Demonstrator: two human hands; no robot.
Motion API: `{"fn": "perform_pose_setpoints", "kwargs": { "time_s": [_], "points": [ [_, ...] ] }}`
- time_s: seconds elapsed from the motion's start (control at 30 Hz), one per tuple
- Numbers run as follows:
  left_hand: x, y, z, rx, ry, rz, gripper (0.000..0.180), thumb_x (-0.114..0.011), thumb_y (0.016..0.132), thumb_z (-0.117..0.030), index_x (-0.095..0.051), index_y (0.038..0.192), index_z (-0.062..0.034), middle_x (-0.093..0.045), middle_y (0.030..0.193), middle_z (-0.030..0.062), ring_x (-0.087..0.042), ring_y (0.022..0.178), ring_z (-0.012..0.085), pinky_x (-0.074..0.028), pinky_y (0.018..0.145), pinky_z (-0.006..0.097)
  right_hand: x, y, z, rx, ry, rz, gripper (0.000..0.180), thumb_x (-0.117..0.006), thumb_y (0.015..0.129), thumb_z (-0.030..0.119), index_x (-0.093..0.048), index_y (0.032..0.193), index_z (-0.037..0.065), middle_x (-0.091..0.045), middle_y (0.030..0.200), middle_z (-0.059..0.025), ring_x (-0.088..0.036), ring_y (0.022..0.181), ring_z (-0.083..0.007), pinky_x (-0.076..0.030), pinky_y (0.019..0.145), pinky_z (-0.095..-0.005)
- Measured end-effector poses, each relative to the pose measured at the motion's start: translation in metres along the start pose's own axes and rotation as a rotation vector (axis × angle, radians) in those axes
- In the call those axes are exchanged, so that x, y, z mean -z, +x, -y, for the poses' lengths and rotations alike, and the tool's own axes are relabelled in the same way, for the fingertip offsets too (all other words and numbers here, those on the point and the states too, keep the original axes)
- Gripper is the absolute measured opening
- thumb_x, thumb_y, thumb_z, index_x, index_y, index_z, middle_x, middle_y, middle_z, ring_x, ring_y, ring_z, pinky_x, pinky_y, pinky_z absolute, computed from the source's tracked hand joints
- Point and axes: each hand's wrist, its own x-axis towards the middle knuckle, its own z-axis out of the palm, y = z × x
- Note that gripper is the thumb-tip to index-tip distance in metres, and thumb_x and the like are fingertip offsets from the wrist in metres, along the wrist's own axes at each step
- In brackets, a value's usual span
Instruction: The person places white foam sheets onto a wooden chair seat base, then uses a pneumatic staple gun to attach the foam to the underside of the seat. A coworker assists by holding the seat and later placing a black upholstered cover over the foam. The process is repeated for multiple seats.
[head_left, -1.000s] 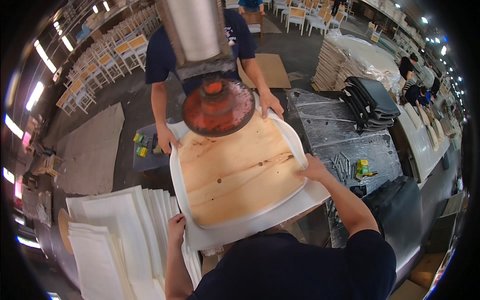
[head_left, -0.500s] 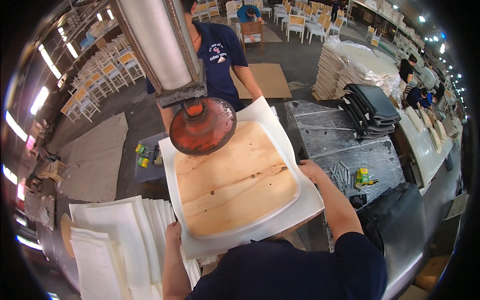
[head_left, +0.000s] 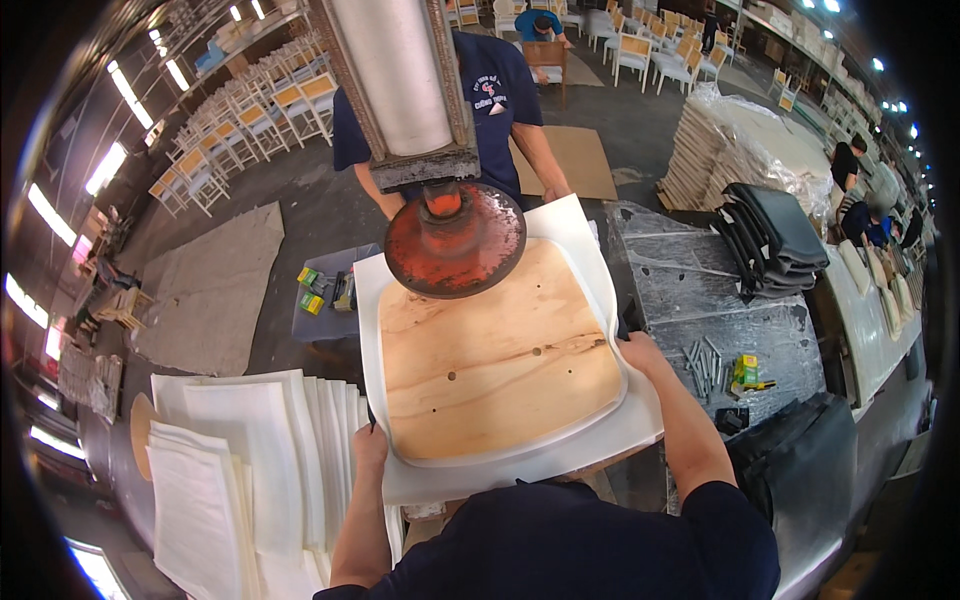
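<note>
A plywood seat panel (head_left: 500, 370) with rounded corners and several small holes lies on a white foam sheet (head_left: 470, 482). At the sheet's left edge my left hand (head_left: 370, 447) is closed, its fingertips partly hidden. My right hand (head_left: 641, 354) grips the opposite edge. A dark bit of material shows beside each hand; what it is I cannot make out. Over the panel's far part hangs a round red press plate (head_left: 456, 240), worn and dark at the rim, below a thick metal cylinder (head_left: 400, 85). Whether plate and panel touch, I cannot tell.
Opposite me stands a co-worker in a dark shirt (head_left: 497, 105), an arm reaching to the sheet's far corner. Stacked white foam sheets (head_left: 250, 460) are at left. Right, a plastic-covered table (head_left: 665, 265) bears black seat pads (head_left: 775, 235) and metal bolts (head_left: 705, 368); black sheeting (head_left: 800, 470) lies nearer.
The whole scene has shifted rightward in view as my head turned slightly. Both hands stay at the foam sheet's side edges, and the panel keeps its place on the sheet.
</note>
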Motion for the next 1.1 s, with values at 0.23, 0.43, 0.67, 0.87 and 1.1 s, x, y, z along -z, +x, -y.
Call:
{"fn": "perform_pose_setpoints", "kwargs": {
  "time_s": [0.23, 0.43, 0.67, 0.87, 1.1],
  "points": [
    [-0.003, -0.002, 0.005, 0.032, -0.034, 0.025, 0.041, -0.06, 0.103, -0.028, -0.077, 0.102, 0.009, -0.076, 0.087, 0.0256, -0.075, 0.083, 0.0343, -0.054, 0.079, 0.048, -0.005, -0.001, -0.002, 0.035, -0.036, -0.036, 0.075, -0.066, 0.101, 0.052, -0.068, 0.138, -0.013, -0.064, 0.144, -0.0373, -0.062, 0.14, -0.0472, -0.049, 0.119, -0.0495],
    [-0.009, 0.001, 0.014, -0.048, -0.002, -0.027, 0.041, -0.062, 0.103, -0.03, -0.077, 0.101, 0.0076, -0.077, 0.088, 0.0264, -0.075, 0.083, 0.0397, -0.054, 0.078, 0.049, -0.006, 0.006, -0.012, 0.057, -0.017, -0.106, 0.067, -0.067, 0.1, 0.048, -0.073, 0.13, -0.012, -0.071, 0.135, -0.0359, -0.069, 0.131, -0.0461, -0.055, 0.108, -0.0485],
    [0.012, 0.001, 0.022, 0.194, -0.228, 0.104, 0.049, -0.07, 0.102, -0.035, -0.077, 0.109, 0.0127, -0.079, 0.095, 0.0237, -0.078, 0.083, 0.0336, -0.059, 0.076, 0.045, -0.01, 0.005, -0.01, 0.035, 0.005, -0.094, 0.063, -0.066, 0.099, 0.045, -0.075, 0.126, -0.011, -0.074, 0.128, -0.0361, -0.072, 0.126, -0.0447, -0.056, 0.103, -0.0486],
    [0.016, 0.007, 0.012, 0.408, -0.319, 0.245, 0.059, -0.075, 0.1, -0.039, -0.074, 0.114, 0.0181, -0.079, 0.101, 0.0222, -0.08, 0.09, 0.0316, -0.062, 0.074, 0.045, -0.01, 0.012, -0.029, 0.002, 0.12, 0.01, 0.074, -0.068, 0.098, 0.049, -0.069, 0.135, -0.015, -0.066, 0.138, -0.0419, -0.064, 0.137, -0.049, -0.051, 0.115, -0.0489],
    [0.014, 0.021, 0.017, 0.334, -0.14, 0.266, 0.054, -0.068, 0.102, -0.037, -0.075, 0.116, 0.0156, -0.08, 0.104, 0.0266, -0.08, 0.096, 0.0387, -0.061, 0.083, 0.051, -0.012, 0.009, -0.031, 0.008, 0.032, -0.095, 0.072, -0.068, 0.099, 0.048, -0.069, 0.137, -0.012, -0.067, 0.14, -0.039, -0.064, 0.137, -0.0491, -0.051, 0.115, -0.0485]
  ]
}}
